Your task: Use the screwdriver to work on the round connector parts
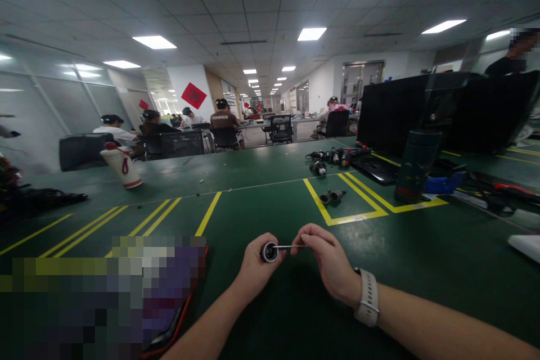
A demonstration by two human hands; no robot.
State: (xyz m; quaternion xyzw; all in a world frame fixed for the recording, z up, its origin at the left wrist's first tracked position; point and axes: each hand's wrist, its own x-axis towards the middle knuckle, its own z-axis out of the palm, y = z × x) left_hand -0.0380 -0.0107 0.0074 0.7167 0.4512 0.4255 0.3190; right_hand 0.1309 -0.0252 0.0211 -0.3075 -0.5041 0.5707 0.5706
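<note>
My left hand [255,269] is wrapped round a small dark cylindrical part [269,252], whose open round end faces me. Between finger and thumb, my right hand [327,256] pinches a thin metal rod [289,246]; its far tip reaches to the mouth of the cylinder. Whether the tip touches the inside cannot be made out. Both hands are above the green table [270,315]. Beyond them, two grey metal cylindrical parts [331,197] lie inside a yellow taped outline.
A dark bottle [417,166] stands at right, before black monitors [405,109]. Tools and parts [337,156] lie further back. A white and red cup [122,166] leans at left. A red-edged device [185,306] lies near my left forearm. Several people sit in the background.
</note>
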